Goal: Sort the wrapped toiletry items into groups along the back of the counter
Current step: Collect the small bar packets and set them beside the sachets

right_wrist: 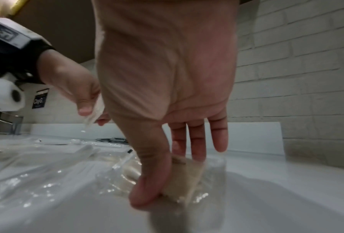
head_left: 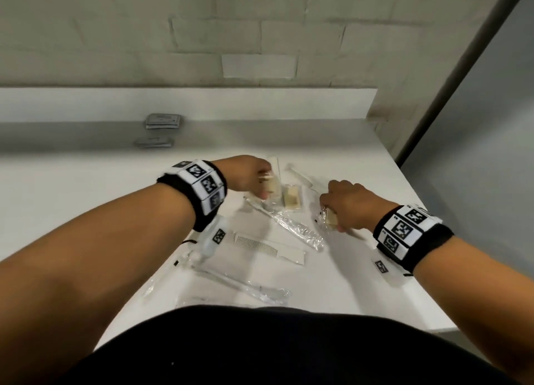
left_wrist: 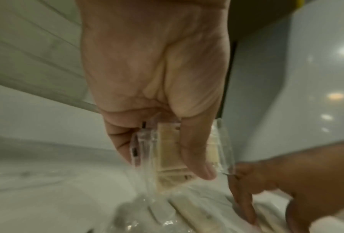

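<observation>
My left hand (head_left: pixel 250 174) pinches a small beige soap bar in clear crinkly plastic wrap (left_wrist: pixel 170 151), lifted just off the white counter (head_left: pixel 361 274) near centre, while at three o'clock my right hand (head_left: pixel 348 208) clamps thumb and fingers on a second wrapped beige bar (right_wrist: pixel 184 178) low at the counter. I judge both light, stiff inside, slippery outside, so grip the bar's edges, not loose film. Grey flat packets (head_left: pixel 164 121) sit at eleven o'clock by the back ledge.

Beige bars (head_left: pixel 291 201) in clear wrap, seemingly grey packets (head_left: pixel 164 121), white counter (head_left: pixel 361 274).
</observation>
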Available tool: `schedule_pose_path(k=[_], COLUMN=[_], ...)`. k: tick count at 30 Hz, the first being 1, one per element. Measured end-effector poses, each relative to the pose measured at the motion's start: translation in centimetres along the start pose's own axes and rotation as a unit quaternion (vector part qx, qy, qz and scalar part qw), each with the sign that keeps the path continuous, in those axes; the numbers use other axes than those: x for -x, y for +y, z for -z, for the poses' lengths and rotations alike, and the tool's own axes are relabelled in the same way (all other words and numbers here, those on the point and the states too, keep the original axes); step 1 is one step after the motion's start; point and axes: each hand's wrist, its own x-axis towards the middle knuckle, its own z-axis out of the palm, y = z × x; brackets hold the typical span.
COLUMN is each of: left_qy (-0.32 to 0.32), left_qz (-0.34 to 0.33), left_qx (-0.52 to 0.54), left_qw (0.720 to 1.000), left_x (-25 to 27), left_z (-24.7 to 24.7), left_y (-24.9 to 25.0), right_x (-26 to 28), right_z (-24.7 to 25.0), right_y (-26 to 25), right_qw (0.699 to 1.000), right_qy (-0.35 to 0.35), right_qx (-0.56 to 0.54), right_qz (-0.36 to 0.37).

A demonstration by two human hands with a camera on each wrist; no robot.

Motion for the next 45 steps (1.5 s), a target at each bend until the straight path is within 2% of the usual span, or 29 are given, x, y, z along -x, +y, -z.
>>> schedule_pose_path(k=[3,5,8,14,18,19,21,23,24,25,26,27,28,29,30,31,32,33,35,38,40,42,43,45], left_qy=[-0.060,-0.109,-0.148,-0.149,-0.108,-0.082,-0.014,0.054,0.081,0.098,0.110,0.114,0.110,0.098,0.083,0.070,0.063,0.055,0.061,0.091,0.105,0.117,0.121,0.131], left_qz=[-0.054,-0.077,-0.071,-0.095,-0.106,-0.108,-0.088,-0.044,-0.014,0.008,0.017,0.013,-0.001,-0.017,-0.028,-0.038,-0.043,-0.048,-0.051,-0.036,-0.026,-0.007,0.004,0.028], left_qx=[-0.073,-0.145,-0.245,-0.325,-0.422,-0.420,-0.346,-0.153,-0.004,0.171,0.342,0.479,0.568,0.611,0.636,0.658,0.678,0.693,0.713,0.731,0.737,0.747,0.756,0.787], left_qw=[0.994,0.980,0.955,0.929,0.894,0.897,0.934,0.986,0.997,0.980,0.933,0.870,0.816,0.786,0.766,0.748,0.731,0.717,0.696,0.675,0.668,0.655,0.643,0.602], left_x=[-3.3,-5.2,-6.9,-7.4,-7.7,-7.6,-7.2,-7.0,-6.7,-6.4,-6.0,-5.2,-4.2,-3.2,-2.3,-1.4,-0.5,0.4,2.1,4.4,5.6,6.8,7.2,8.1], left_z=[-0.7,-1.4,-2.5,-2.9,-2.3,-2.2,-1.8,-1.7,-1.6,-1.5,-1.4,-1.2,-1.1,-0.8,-0.8,-0.7,-0.7,-0.8,-0.8,-1.1,-1.3,-1.6,-1.7,-1.7], left_y=[3.1,4.3,5.1,5.1,5.3,5.1,4.6,3.4,2.8,2.4,2.2,2.2,2.5,3.0,3.5,3.9,4.1,4.3,4.2,3.2,2.2,1.1,0.6,-0.6], right_x=[-0.6,-1.0,-1.1,-1.8,-1.8,-1.9,-1.8,-1.4,-1.1,-0.8,-0.4,0.1,0.4,0.6,0.7,0.8,0.8,0.8,0.7,0.5,0.6,0.9,1.0,1.1], right_z=[-0.3,-0.6,-1.1,-1.3,-1.0,-0.9,-0.4,0.5,1.2,1.8,2.5,3.5,4.2,5.0,5.7,6.4,7.0,7.5,7.9,8.0,8.2,8.6,8.8,9.1], right_y=[0.2,0.5,1.1,2.2,2.4,2.5,2.8,3.1,3.0,2.8,2.5,1.9,1.2,0.2,-0.7,-1.7,-2.8,-3.8,-5.6,-7.5,-8.6,-9.5,-9.8,-10.7], right_qw=[1.000,1.000,1.000,0.989,0.988,0.986,0.968,0.931,0.904,0.862,0.808,0.747,0.685,0.628,0.586,0.557,0.544,0.541,0.570,0.674,0.719,0.729,0.721,0.697], right_qy=[0.003,0.001,0.012,-0.013,-0.026,-0.030,-0.029,0.034,0.077,0.110,0.130,0.141,0.145,0.152,0.159,0.167,0.176,0.178,0.186,0.222,0.227,0.237,0.251,0.304], right_qx=[0.018,0.003,-0.026,-0.143,-0.147,-0.155,-0.241,-0.355,-0.410,-0.484,-0.568,-0.647,-0.714,-0.763,-0.794,-0.812,-0.820,-0.822,-0.800,-0.702,-0.656,-0.641,-0.645,-0.649], right_qz=[0.011,0.011,0.012,-0.024,-0.047,-0.052,-0.063,-0.082,-0.099,-0.104,-0.087,-0.049,-0.009,0.021,0.034,0.039,0.037,0.029,-0.008,-0.048,-0.032,-0.018,-0.012,0.008])
